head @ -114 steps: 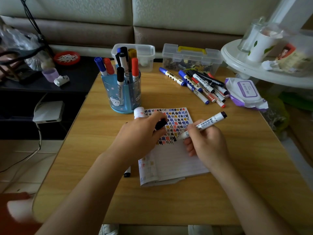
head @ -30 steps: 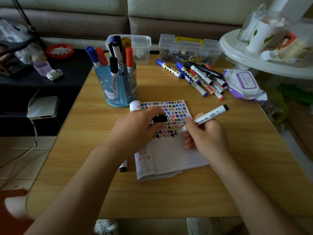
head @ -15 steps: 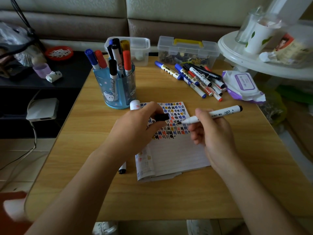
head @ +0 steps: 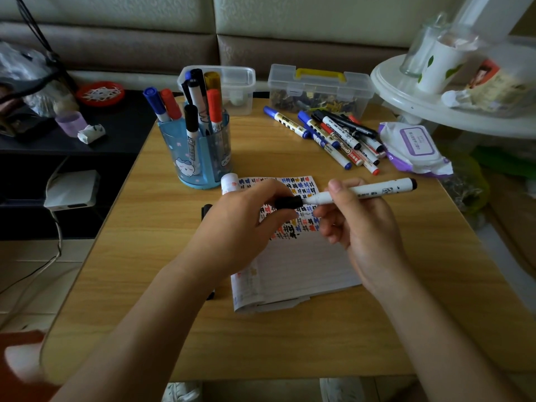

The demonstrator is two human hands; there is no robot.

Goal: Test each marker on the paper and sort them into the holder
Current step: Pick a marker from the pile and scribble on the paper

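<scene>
Grip of the left hand (head: pixel 243 224) is pinching a small black plastic cap (head: pixel 288 202). Grip of the right hand (head: pixel 365 227) is holding a white-barrelled black marker (head: pixel 377 189) level over the lined paper pad (head: pixel 301 262), aligning tip with cap, likely for capping. The blue translucent plastic holder (head: pixel 197 161) is standing at the pad's 11 o'clock.

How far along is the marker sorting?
Done: several markers stand in the blue holder. In hand: the right hand holds a white marker, the left hand pinches its black cap at the tip. Left: a pile of markers on the table, near the wipes pack.
</scene>
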